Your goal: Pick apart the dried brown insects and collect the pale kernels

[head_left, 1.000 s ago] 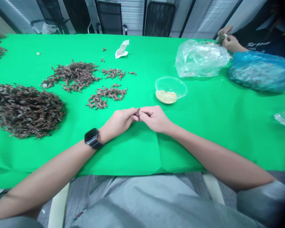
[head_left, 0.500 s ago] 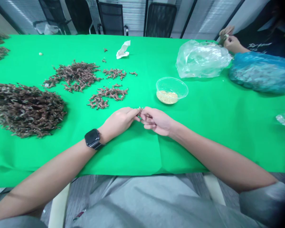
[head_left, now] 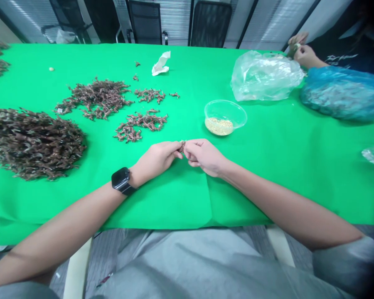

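My left hand (head_left: 166,154) and my right hand (head_left: 203,155) meet above the green cloth, fingertips pinched together. Between them is a small brown knobbly piece (head_left: 182,145), mostly covered by the fingers; its exact kind is too small to tell. Similar brown pieces lie to the left, in a nearby loose cluster (head_left: 141,124) and a smaller cluster (head_left: 150,95) behind it. Beyond my right hand stands a clear plastic bowl (head_left: 239,120) with tiny golden bits (head_left: 220,126) at the bottom.
A big heap of brown pieces (head_left: 34,143) lies at left, a flatter heap (head_left: 96,97) behind it. Crumpled white paper (head_left: 161,64), a clear plastic bag (head_left: 263,77) and a full blue bag (head_left: 343,93) sit farther back. A co-worker's hands (head_left: 303,52) are at upper right.
The fingers of my right hand have curled in more tightly against the left fingertips. Both hands stay in nearly the same place, and the view has shifted very slightly.
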`<act>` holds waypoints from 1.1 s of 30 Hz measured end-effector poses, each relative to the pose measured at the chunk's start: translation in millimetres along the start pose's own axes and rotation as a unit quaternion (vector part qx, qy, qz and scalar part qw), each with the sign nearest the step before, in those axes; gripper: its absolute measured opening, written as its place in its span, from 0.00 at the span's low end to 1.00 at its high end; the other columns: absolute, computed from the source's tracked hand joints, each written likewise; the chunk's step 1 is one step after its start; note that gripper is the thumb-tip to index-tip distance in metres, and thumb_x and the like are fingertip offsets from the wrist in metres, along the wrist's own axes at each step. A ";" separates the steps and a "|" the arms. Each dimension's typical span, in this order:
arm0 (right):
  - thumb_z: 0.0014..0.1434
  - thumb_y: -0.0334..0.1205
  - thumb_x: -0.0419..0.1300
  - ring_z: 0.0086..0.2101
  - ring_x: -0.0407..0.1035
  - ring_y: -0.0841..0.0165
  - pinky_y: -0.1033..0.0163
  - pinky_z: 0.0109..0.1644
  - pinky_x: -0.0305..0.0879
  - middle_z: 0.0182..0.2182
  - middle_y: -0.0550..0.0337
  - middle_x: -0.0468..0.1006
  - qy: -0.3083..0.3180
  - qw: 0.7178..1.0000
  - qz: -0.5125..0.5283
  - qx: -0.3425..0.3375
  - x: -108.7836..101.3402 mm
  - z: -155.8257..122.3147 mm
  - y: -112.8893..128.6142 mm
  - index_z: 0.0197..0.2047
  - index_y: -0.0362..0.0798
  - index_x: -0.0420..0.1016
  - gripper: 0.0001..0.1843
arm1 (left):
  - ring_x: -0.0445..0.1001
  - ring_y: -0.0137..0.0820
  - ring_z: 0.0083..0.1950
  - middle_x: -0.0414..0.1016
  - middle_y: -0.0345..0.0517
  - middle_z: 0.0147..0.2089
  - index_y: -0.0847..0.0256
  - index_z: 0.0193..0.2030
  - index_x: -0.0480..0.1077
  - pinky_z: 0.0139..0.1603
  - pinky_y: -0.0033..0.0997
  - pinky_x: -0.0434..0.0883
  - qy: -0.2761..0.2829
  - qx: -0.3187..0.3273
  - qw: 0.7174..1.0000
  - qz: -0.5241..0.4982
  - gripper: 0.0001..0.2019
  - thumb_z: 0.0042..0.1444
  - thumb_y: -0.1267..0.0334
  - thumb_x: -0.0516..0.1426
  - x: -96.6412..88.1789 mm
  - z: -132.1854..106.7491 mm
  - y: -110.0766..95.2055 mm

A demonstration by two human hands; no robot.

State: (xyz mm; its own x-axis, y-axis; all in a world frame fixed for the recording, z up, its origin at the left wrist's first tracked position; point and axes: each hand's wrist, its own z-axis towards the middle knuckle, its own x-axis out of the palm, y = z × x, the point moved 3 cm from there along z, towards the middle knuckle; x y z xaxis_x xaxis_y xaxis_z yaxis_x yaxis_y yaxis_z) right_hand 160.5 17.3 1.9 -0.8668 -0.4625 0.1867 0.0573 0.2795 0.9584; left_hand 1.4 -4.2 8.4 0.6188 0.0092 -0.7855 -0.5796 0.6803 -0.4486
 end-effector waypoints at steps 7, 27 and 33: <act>0.56 0.38 0.55 0.21 0.51 0.77 0.67 0.25 0.45 0.18 0.69 0.58 -0.011 0.969 -0.193 -0.155 -3.7 -1.0 5.5 0.21 0.47 0.64 0.13 | 0.76 0.28 0.35 0.79 0.42 0.35 0.61 0.39 0.71 0.38 0.24 0.68 0.008 -0.043 0.996 -0.072 0.12 0.71 0.61 0.50 -1.0 1.3 0.5; 0.71 0.42 0.51 0.36 0.71 0.67 0.64 0.41 0.59 0.37 0.55 0.80 -0.049 0.787 -0.537 -0.300 -11.3 1.0 6.7 0.45 0.45 0.76 0.14 | 0.73 0.31 0.34 0.82 0.45 0.36 0.62 0.39 0.79 0.37 0.28 0.67 -0.067 -0.162 0.982 -0.065 0.15 0.64 0.52 0.58 -6.8 0.2 12.1; 0.72 0.42 0.48 0.41 0.74 0.62 0.61 0.42 0.57 0.40 0.49 0.82 -0.059 0.704 -0.655 -0.268 -8.1 2.5 8.9 0.46 0.44 0.76 0.16 | 0.72 0.30 0.33 0.81 0.45 0.35 0.63 0.40 0.78 0.36 0.28 0.66 -0.038 -0.141 0.988 -0.047 0.13 0.66 0.58 0.55 -2.4 2.5 11.7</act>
State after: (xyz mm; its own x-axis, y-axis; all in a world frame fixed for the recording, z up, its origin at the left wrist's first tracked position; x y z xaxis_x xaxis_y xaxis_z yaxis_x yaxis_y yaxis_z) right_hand 166.8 25.6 8.4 -0.3828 0.0528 -0.9223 -0.6781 -0.6941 0.2417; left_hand -5.5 5.5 6.1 0.7091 0.0180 -0.7049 -0.6352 0.4504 -0.6274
